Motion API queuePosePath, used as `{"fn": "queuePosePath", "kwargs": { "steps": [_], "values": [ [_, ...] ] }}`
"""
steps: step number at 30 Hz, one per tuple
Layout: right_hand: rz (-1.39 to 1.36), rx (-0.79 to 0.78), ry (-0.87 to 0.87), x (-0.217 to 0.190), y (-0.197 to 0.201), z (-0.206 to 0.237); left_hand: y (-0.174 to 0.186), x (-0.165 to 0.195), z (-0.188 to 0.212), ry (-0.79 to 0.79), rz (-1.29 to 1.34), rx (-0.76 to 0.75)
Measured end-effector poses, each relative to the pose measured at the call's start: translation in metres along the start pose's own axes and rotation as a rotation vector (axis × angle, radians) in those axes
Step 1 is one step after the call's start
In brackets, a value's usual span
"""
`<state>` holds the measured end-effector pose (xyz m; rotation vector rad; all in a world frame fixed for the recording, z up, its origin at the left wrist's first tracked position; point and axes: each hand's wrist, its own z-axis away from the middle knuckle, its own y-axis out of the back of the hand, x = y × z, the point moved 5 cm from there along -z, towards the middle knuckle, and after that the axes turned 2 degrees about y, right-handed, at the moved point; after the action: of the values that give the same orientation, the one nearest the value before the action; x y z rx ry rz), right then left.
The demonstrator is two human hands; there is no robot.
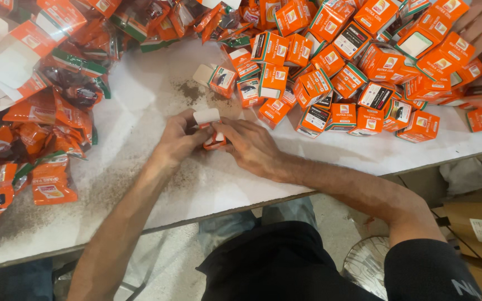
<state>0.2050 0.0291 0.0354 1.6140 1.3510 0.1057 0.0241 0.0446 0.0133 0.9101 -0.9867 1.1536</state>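
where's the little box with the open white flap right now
In the head view it sits centre frame on the white table, gripped between the left hand and right hand: the small orange box.

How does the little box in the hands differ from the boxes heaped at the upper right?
The held box has its white flap open; the heaped boxes look closed. It is gripped by the left hand and right hand; they lie loose on the white table. Both are orange.

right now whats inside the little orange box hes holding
Both hands, left hand and right hand, close around the small orange box. Its white flap stands open, but fingers cover the opening, so the contents cannot be seen.
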Motion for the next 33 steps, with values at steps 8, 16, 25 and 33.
{"fn": "queuePosePath", "kwargs": {
  "steps": [8, 16, 25, 33],
  "values": [
    [-0.098, -0.04, -0.13, 0.011, 0.002, 0.002, -0.023, 0.033, 0.048, -0.889, -0.532, 0.169],
    [-0.083, -0.045, -0.101, 0.015, 0.001, 0.002, -0.021, 0.034, 0.051, -0.906, -0.634, 0.164],
    [-0.095, -0.068, -0.126, 0.017, 0.0, 0.001, -0.023, 0.031, 0.057, -0.993, -0.726, 0.101],
    [0.052, 0.062, 0.124, -0.009, 0.015, -0.007, -0.01, 0.026, 0.057, -0.957, -0.674, 0.151]
  ]
}}
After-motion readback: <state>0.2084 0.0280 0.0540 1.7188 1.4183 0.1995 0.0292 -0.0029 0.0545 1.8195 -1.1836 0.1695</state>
